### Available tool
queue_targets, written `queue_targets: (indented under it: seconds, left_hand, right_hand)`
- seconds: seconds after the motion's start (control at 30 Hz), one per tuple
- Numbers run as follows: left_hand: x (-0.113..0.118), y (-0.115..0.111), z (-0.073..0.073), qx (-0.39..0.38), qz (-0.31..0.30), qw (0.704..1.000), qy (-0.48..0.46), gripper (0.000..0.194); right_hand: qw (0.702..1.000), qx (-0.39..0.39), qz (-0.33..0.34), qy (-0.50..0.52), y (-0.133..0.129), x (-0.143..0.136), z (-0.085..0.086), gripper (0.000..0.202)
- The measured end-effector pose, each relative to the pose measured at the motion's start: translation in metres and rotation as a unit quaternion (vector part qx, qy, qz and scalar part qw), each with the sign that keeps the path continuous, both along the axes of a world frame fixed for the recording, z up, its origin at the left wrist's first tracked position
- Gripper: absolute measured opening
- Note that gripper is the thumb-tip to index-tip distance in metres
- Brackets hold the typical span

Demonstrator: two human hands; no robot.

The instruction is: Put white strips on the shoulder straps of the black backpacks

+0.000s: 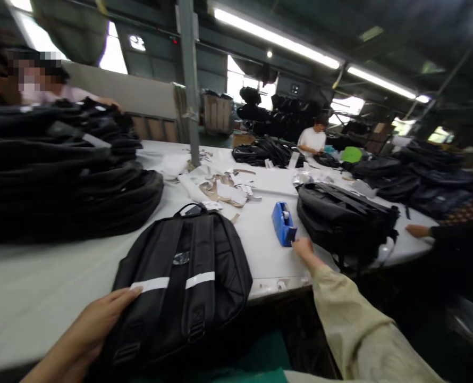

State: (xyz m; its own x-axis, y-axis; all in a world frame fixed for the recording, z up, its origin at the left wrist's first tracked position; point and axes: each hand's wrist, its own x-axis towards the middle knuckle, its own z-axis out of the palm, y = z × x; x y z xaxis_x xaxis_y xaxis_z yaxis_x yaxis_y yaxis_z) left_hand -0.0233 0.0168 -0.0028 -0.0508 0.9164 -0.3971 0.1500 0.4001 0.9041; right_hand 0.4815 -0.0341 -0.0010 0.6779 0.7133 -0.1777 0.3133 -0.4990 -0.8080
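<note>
Backpack (184, 276) front and centre, lying flat on its front near the close edge of the white table (41, 287), shoulder straps facing up with two pale strips (172, 281) running across them. The left hand (101, 316) lies flat and open on the lower left side of the bag, fingers spread along the strap area, pressing rather than gripping. Over on the other side, the right hand (303, 249) stretches out on a beige sleeve (352, 314) and its fingertips meet the near end of the blue tape dispenser (283, 223); whether the fingers have closed on it cannot be told from this angle. The dispenser sits on the table between the backpack and a second black bag (344, 218), which lies just to its right near the table's right edge.

Further out, paper and cardboard scraps (224, 191) are scattered behind the backpack, near the foot of a grey post (191, 80). A tall stack of black bags (61, 170) fills the left side of the table. Behind that stack, a person in a light top (61, 94) reaches onto the pile. At the far end another person in a white shirt (312, 139) works among more dark bags. At the right edge, somebody else's hand (417, 230) rests flat on the table, dark sleeve behind it.
</note>
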Motion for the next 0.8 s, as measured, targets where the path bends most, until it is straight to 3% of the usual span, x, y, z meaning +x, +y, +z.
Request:
queue_targets:
  seconds: [0.1,0.17,0.27,0.33,0.4,0.5,0.63,0.8]
  left_hand:
    - [-0.008,-0.01,-0.005,-0.02,-0.007,0.999,-0.034,0.045]
    - [-0.004,-0.012,-0.005,0.013,-0.002,1.0,-0.024,0.045]
    - [0.003,-0.015,-0.005,0.034,-0.004,0.999,-0.016,0.043]
    - [0.005,-0.017,-0.005,0.045,-0.007,0.999,-0.012,0.043]
    - [0.005,-0.02,-0.005,0.063,-0.008,0.998,-0.009,0.042]
    - [0.006,-0.022,-0.005,0.079,-0.007,0.997,-0.013,0.041]
    - [0.009,-0.024,-0.002,0.088,-0.005,0.996,-0.021,0.039]
    - [0.01,-0.027,-0.002,0.102,-0.014,0.995,-0.006,0.037]
  right_hand:
    - [0.996,0.005,0.08,-0.035,0.008,-0.037,0.006,0.026]
    - [0.978,0.028,0.206,-0.014,0.017,-0.084,0.018,0.022]
    - [0.899,0.07,0.43,0.046,0.029,-0.177,0.044,0.023]
    - [0.868,0.067,0.488,0.065,0.037,-0.237,0.056,0.021]
    - [0.851,0.038,0.52,0.069,0.047,-0.284,0.059,0.021]
    - [0.854,-0.021,0.518,0.047,0.062,-0.323,0.05,0.02]
    - [0.867,-0.091,0.491,-0.001,0.073,-0.335,0.036,0.015]
    - [0.869,-0.127,0.478,-0.012,0.072,-0.335,0.041,0.012]
